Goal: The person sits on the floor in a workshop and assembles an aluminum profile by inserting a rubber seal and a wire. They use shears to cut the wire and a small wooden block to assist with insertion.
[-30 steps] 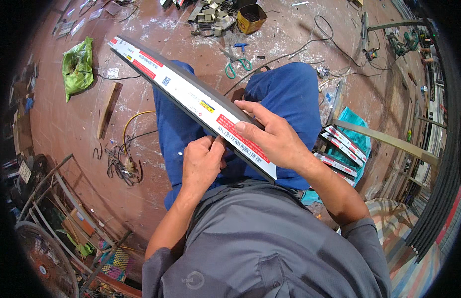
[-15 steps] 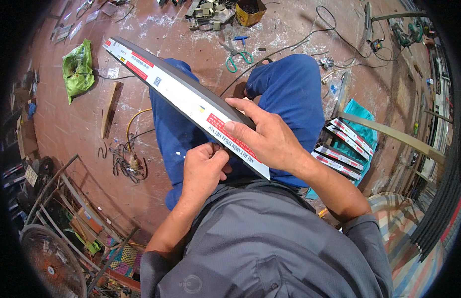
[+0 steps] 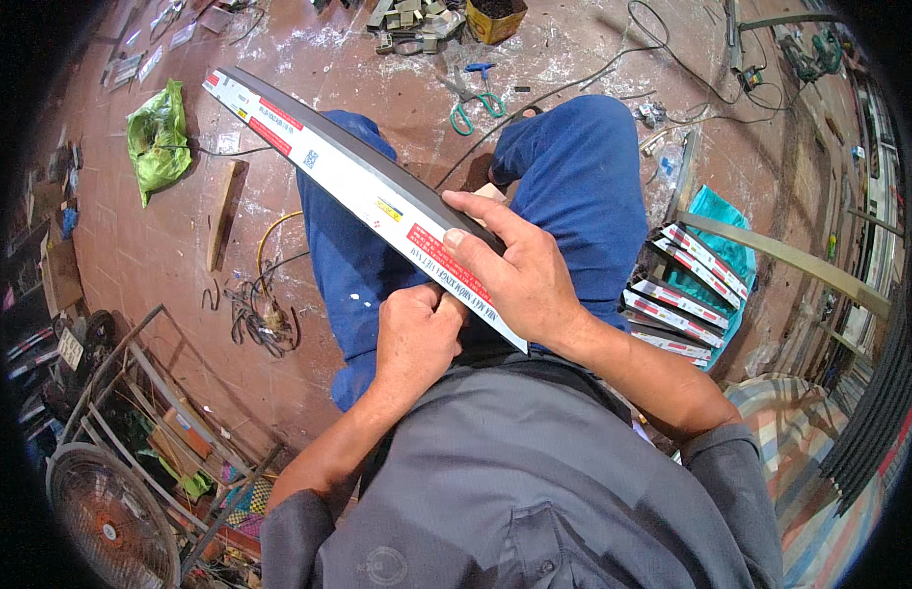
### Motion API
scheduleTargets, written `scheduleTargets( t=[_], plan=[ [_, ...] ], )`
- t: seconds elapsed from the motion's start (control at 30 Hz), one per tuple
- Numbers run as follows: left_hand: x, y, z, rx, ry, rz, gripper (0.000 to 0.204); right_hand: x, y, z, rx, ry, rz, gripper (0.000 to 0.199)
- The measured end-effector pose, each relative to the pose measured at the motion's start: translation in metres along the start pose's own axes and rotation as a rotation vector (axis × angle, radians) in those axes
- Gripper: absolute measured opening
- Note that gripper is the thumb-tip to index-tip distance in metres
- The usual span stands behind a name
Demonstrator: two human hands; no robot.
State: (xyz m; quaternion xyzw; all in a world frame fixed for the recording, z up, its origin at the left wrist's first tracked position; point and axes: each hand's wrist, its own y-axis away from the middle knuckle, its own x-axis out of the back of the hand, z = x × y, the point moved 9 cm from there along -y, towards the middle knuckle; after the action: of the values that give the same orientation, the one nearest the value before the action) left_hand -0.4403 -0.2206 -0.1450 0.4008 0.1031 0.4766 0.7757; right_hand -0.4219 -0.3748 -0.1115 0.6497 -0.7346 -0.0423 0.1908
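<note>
One long strip (image 3: 353, 182) with a white, red-labelled face is held slanted across the two blue-trousered knees, gripped near its lower end by the right hand (image 3: 520, 280) with fingers wrapped over it, while the left hand (image 3: 417, 334) is closed against its underside.

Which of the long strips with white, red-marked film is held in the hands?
The long dark strip across the blue-trousered knees: right hand on top, left hand beneath. The other strips lie stacked on the floor.

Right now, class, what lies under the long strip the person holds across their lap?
Under the long strip are blue-trousered legs and the left hand. The right hand grips it from above. The strip hides the left fingertips.
</note>
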Motion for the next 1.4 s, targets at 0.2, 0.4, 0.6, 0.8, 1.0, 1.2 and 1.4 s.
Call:
scheduleTargets(
  t=[0.2, 0.4, 0.6, 0.8, 1.0, 1.2, 1.4],
  plan=[
    [-0.006, 0.005, 0.004, -0.011, -0.011, 0.004, 0.034, 0.001, -0.001, -0.002, -0.061, -0.026, -0.031, 0.044],
    [-0.011, 0.007, 0.008, -0.029, 0.039, 0.035, 0.038, 0.002, -0.004, 0.002, -0.060, -0.008, -0.049, 0.044],
    [-0.010, 0.007, 0.010, -0.074, -0.031, 0.041, 0.037, 0.004, -0.005, 0.002, -0.030, -0.005, -0.023, 0.045],
    [-0.048, 0.019, 0.006, -0.220, -0.078, -0.336, 0.029, -0.007, -0.011, 0.034, -0.080, -0.079, -0.158, 0.048],
    [0.063, -0.008, 0.010, -0.163, 0.188, -0.087, 0.018, 0.038, -0.004, 0.019, -0.336, -0.303, -0.299, 0.059],
    [0.134, -0.035, 0.088, -0.757, -0.906, 0.476, 0.118, 0.091, 0.006, 0.006, -0.315, -0.035, -0.357, 0.069],
    [0.078, -0.089, 0.149, -0.940, -1.118, 0.015, 0.113, 0.129, 0.020, 0.005, -0.284, -0.233, -0.339, 0.065]
  ],
)
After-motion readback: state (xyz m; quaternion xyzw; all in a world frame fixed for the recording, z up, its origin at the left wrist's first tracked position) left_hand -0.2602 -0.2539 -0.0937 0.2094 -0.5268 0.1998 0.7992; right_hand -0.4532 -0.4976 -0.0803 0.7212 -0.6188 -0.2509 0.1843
